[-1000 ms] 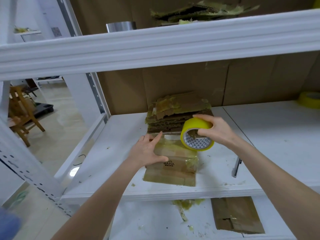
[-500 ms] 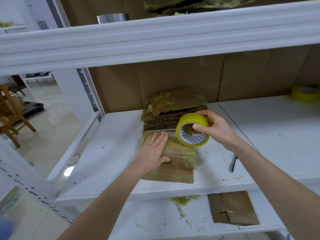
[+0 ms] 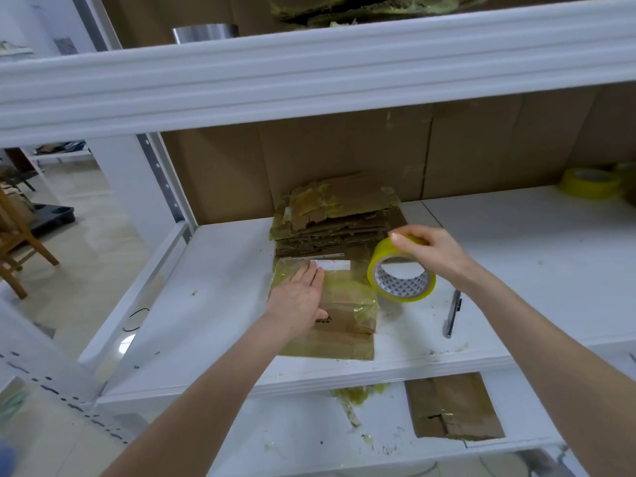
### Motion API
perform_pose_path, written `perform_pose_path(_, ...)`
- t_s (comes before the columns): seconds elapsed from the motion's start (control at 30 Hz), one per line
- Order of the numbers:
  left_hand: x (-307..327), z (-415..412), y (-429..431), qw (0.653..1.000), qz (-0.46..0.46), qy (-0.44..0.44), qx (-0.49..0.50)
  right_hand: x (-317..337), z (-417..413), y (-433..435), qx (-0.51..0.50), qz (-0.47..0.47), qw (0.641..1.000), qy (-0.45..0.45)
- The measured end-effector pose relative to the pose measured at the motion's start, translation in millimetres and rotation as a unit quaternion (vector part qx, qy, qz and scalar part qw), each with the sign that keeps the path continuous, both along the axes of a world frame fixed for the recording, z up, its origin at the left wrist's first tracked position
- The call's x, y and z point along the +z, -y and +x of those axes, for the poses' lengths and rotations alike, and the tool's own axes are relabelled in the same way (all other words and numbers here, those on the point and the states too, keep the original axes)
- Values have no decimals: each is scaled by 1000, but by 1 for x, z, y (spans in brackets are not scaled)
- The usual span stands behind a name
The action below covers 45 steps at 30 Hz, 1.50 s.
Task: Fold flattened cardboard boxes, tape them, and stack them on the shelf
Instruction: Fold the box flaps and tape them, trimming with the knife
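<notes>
Bright, even, diffuse illumination. Only faint, soft shadows fall on the white shelf (image 3: 223, 304) beneath the left hand (image 3: 299, 301) and the tape roll (image 3: 377, 261). A glare spot marks the glossy floor (image 3: 125, 342) at 8 o'clock. Wide-angle distortion bows the upper shelf beam (image 3: 309, 74) at 12 o'clock. Blur softens the frame post (image 3: 51, 383) at 8 o'clock.

A flat brown cardboard box (image 3: 344, 325), filmed with yellowish tape, is laid near the front of the white shelf (image 3: 223, 287); a yellow tape roll (image 3: 406, 296) is held on edge at its far right corner; a stack of flattened boxes (image 3: 337, 215) is set just behind.
</notes>
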<state>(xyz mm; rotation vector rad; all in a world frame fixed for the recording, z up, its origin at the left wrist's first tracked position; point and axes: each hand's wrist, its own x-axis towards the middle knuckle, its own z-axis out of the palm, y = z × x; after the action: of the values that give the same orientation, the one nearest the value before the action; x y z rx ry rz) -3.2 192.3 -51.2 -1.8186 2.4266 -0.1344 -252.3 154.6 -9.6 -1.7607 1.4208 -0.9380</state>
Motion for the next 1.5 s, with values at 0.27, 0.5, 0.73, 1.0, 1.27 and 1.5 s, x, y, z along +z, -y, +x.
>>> perform_pose_path(0.27, -3, -46, -6, 997, -1, -62, -37, -5, 5, 3, -3, -8, 1000, 5)
perform_pose_path(0.5, -15, -56, -1, 997, -43, -68, -17, -5, -8, 2, 2, 3, 1000, 23)
perform_pose_path(0.73, -15, -63, 3, 996, -60, -65, 8, -4, -6, 8, -9, 23, 994, 102)
perform_pose_path(1.0, -22, -60, 4, 996, -75, -45, 18, -17, -31, 24, -34, 53, 998, -32)
perform_pose_path(1.27, -23, -60, 10, 995, -102, -5, -6, -16, -28, 28, -28, 37, 994, -101)
perform_pose_path(1.5, -22, -64, 19, 995, -98, -21, -22, -25, -18, 47, -32, 20, 987, -154)
